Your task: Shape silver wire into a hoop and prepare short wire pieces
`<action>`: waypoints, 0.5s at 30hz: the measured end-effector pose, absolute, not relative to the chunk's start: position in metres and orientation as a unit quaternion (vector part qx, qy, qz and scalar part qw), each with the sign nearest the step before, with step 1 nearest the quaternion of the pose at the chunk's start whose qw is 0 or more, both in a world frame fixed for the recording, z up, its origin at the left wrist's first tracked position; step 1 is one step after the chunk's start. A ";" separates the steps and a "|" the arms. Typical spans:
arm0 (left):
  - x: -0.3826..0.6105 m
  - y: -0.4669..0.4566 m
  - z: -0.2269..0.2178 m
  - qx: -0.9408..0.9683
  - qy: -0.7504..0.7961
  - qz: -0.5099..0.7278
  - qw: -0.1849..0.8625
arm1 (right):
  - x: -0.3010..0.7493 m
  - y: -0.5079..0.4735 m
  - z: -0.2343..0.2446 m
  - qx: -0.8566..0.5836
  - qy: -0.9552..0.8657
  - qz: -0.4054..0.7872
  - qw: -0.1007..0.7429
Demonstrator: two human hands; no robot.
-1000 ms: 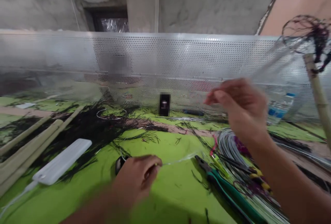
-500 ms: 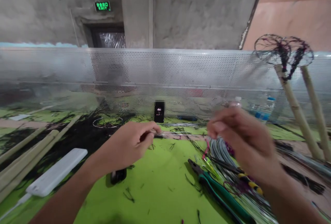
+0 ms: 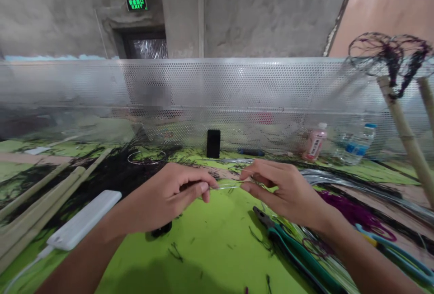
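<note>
1. At the centre of the frame, the left hand [image 3: 179, 194] pinches a thin, clear strand [image 3: 228, 187] between thumb and fingers.
2. The strand spans the short gap to the right hand [image 3: 283, 190], right of centre, whose thumb and fingers are bent toward its other end; whether they are closed on it, I cannot tell.
3. Beneath the left hand, a small dark object [image 3: 162, 229] lies partly hidden on the green-covered counter [image 3: 203, 262].
4. Just below the right hand, green-handled pliers [image 3: 298, 255] slant toward the lower right, near purple cord [image 3: 352, 210] and a blue-handled tool [image 3: 407, 253] at the right edge.
5. At lower left, a white rectangular device [image 3: 84, 219] with a cable lies beside dark strands [image 3: 118, 190] and pale poles [image 3: 47, 203].
6. Beyond the hands, a black phone [image 3: 213, 144] stands upright at mid-frame; a pink bottle [image 3: 315, 142] and a clear bottle [image 3: 359, 144] stand right of it.
7. Behind, a perforated panel [image 3: 237, 86] crosses the frame, with a green exit sign [image 3: 136, 3] at upper left.
</note>
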State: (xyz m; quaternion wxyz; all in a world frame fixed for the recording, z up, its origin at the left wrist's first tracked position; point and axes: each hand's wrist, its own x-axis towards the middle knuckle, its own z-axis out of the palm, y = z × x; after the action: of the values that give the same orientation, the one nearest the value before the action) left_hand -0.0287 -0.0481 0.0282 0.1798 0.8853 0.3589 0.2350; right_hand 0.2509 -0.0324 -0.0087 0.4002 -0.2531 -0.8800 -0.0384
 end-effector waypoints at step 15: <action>-0.054 -0.057 0.047 0.891 0.369 0.246 0.101 | 0.288 -0.034 0.008 -0.298 -0.865 0.031 0.402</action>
State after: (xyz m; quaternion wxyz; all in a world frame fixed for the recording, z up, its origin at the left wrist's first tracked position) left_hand -0.0536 -0.0569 0.0466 0.1011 0.8907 0.3686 0.2462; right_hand 0.2876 -0.0339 0.0077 0.4019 -0.2981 -0.8653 0.0314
